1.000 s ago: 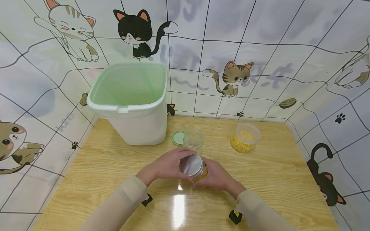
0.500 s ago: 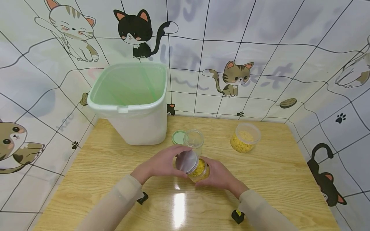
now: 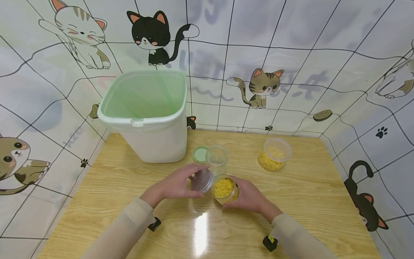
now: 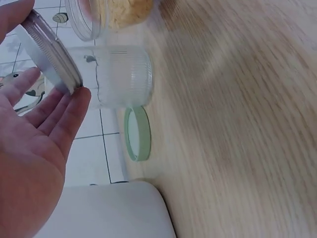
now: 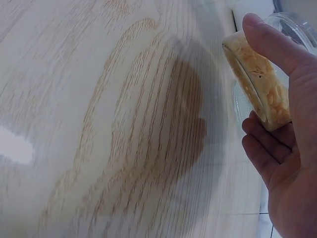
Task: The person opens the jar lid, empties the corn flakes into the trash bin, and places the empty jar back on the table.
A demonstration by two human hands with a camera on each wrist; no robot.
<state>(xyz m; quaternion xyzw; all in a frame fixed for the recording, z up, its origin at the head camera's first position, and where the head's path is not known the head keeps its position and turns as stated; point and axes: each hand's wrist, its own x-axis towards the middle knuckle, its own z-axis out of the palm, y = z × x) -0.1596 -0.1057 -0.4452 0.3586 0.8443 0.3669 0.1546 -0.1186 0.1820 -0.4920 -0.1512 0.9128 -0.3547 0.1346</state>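
My left hand (image 3: 176, 182) grips a silver screw lid (image 3: 202, 181) by its edge, thumb on one side and fingers on the other. In the left wrist view the lid (image 4: 52, 52) is tilted, held above the table. My right hand (image 3: 247, 196) holds a clear jar (image 3: 233, 197) of yellow crumbly bits, its mouth uncovered and leaning toward the lid. The right wrist view shows the jar (image 5: 260, 82) between thumb and fingers, raised over the wood. Just behind both hands stands an open clear glass jar (image 3: 216, 158), with a green lid (image 3: 200, 154) lying beside it.
A tall white bin (image 3: 158, 140) with a pale green inside stands at the back left. Farther right sits a clear round tub (image 3: 273, 156), partly filled with yellow bits. A cat-patterned wall covering (image 3: 210, 90) borders the wooden table (image 3: 307, 201).
The silver lid has come off the jar and moved left with my left hand. The right hand has shifted slightly right with the jar, whose yellow contents now show through its mouth.
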